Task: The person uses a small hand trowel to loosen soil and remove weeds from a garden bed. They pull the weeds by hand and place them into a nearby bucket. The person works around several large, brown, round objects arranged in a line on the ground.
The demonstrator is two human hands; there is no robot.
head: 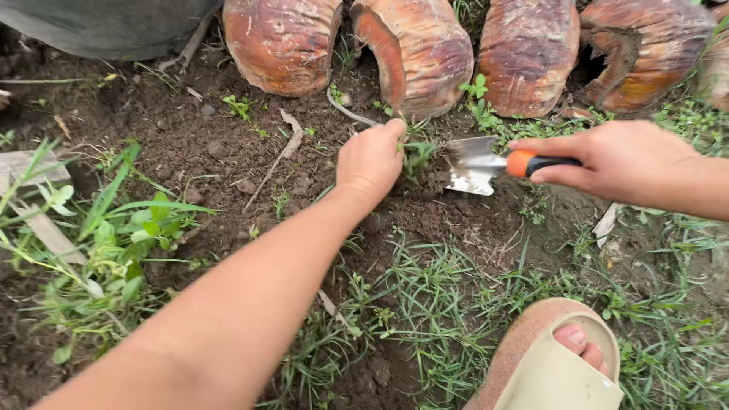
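1. Bare dark soil (213, 144) fills the middle of the view, with grass (425, 296) spreading over the near ground and leafy weeds (121, 235) at the left.
2. Four reddish-brown coconut husks (421, 53) stand in a row along the far edge of the soil.
3. The left hand (370, 161) reaches forward over the soil, its fingers curled shut around the base of a small grass tuft (418, 152) that stands just right of the knuckles.
4. The right hand (615, 163) comes in from the right and is closed around the orange-and-black handle of a trowel (474, 163).
5. The trowel lies roughly level, its shiny metal blade pointing left, the tip touching the soil just beside the tuft.
6. Both hands are near each other, with the tuft and the blade between them.
7. A beige sandal (554, 372) with toes showing rests on the grass at the lower right.
8. A dry stick (277, 159) lies on the soil left of the left hand.
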